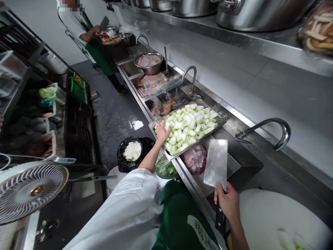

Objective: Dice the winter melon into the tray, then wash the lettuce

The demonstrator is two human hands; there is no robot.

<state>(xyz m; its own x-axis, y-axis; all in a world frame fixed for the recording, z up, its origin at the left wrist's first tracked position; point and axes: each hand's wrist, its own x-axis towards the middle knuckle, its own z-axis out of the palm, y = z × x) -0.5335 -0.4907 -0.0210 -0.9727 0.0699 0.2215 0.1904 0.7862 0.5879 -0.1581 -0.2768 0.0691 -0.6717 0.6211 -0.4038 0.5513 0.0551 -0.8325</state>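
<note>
A metal tray (208, 131) heaped with white, green-edged vegetable chunks (191, 121), which look like cut gourd, rests across the sink edge. My left hand (162, 132) lies on the chunks at the tray's left end, fingers apart and bent over them. In my right hand (229, 203) is a cleaver (216, 163), gripped by its black handle with the broad blade pointing up and away from me. Beneath the blade, a plastic-wrapped lump of meat (195, 158) sits in the sink. A round white cutting board (283, 215) is at my right, with blurred green-white pieces on it.
Further sinks hold bagged meat (166, 104) and a steel bowl of meat (148, 62). Curved taps (282, 133) line the wall. A black-lined bin (130, 152) stands on the floor, left. Another person (97, 45) holds a cleaver at the far end. Pots (260, 15) fill the overhead shelf.
</note>
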